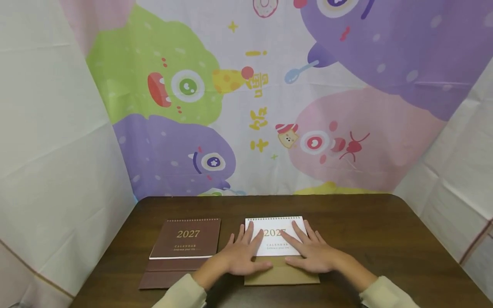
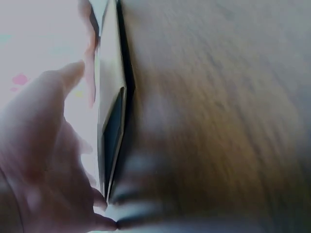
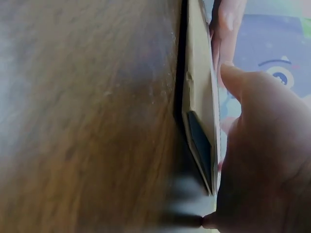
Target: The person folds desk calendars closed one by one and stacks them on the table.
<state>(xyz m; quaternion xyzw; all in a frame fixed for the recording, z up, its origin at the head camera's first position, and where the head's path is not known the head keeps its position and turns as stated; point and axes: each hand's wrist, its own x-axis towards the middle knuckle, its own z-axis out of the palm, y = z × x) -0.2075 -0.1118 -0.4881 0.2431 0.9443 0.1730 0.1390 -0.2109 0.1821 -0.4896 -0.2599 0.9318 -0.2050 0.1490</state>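
A desk calendar with white pages point(image 1: 274, 225) and a tan base point(image 1: 282, 277) lies low on the table, its printed "2027" partly covered by fingers. My left hand point(image 1: 242, 256) spreads its straight fingers over the left side of the page, thumb towards the base. On the right side my right hand point(image 1: 315, 255) lies likewise, fingers spread and thumb pointing inward. Both wrist views show the tan base point(image 2: 112, 73) edge-on, folded nearly flat with a narrow dark gap at its end. Beside the left forearm lies a brown desk calendar point(image 1: 185, 240), also marked "2027".
The dark wooden table point(image 1: 369, 226) has rounded far corners. Behind it hangs a cloth backdrop point(image 1: 265, 98) with cartoon monsters. White cloth walls point(image 1: 57, 128) close in both sides.
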